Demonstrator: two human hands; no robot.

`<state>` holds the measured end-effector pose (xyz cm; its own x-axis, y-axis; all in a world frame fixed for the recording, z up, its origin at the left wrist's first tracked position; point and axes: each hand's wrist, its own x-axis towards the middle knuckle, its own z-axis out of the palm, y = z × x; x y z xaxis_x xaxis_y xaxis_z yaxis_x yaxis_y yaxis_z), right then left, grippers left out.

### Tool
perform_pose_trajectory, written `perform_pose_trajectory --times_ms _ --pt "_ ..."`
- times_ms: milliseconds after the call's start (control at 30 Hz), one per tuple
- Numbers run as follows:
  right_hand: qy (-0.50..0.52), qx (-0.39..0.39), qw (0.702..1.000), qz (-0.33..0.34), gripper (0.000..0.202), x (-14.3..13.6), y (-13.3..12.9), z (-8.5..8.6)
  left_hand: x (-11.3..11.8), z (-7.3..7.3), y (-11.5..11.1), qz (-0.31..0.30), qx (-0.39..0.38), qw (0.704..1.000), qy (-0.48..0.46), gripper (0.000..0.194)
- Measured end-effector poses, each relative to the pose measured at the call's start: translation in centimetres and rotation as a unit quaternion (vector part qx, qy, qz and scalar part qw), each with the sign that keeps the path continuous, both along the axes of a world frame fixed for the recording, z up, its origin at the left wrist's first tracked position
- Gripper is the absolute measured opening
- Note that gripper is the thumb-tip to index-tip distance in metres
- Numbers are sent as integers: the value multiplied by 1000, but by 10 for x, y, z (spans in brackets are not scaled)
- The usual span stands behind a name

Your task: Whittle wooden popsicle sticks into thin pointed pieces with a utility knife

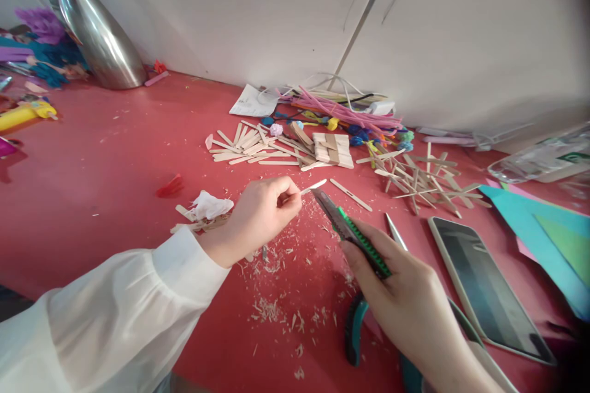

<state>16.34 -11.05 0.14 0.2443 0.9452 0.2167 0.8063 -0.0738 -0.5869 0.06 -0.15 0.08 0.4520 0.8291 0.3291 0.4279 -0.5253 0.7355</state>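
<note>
My left hand (265,212) is closed around one end of a wooden craft stick (317,185), whose free end points right. In my right hand (401,282) is a box cutter (354,233) with a green and dark body, its blade right beside the stick. Whether blade and stick touch I cannot tell. Wood shavings (270,310) litter the red table (221,331) beneath. Another craft stick (351,194), with a slot in it, lies just beyond the blade. Scissors (354,328) with teal handles lie partly hidden under my right hand.
Piles of craft sticks (249,146) and pipe cleaners (341,112) line the back by the wall. On the right lie a phone (488,288), coloured paper (548,233) and a clear plastic package (544,153). A metal jug (101,31) stands back left; crumpled tissue (209,206) is near my left wrist.
</note>
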Motion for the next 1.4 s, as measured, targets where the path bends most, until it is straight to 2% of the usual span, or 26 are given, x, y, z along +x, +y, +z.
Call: perform_pose_trajectory --times_ms 200,400,600,867,1067,1400 --pt "82 -42 996 -9 32 -8 1 9 -2 -3 2 -20 5 1000 0 16" --pt "122 -63 990 -37 36 -6 1 8 0 -4 1 1 0 1000 21 14" --pt "215 -128 968 -26 38 -8 0 12 0 -1 -1 -10 -14 1000 1 16" --pt "136 -135 980 -53 41 -2 1 13 2 -2 -1 6 -38 999 9 17" --pt "140 -73 983 -93 39 1 1 17 -2 -1 2 17 -16 999 -25 14" --pt "104 -41 990 -87 38 -3 0 16 -2 -1 8 -24 -179 979 -95 19"
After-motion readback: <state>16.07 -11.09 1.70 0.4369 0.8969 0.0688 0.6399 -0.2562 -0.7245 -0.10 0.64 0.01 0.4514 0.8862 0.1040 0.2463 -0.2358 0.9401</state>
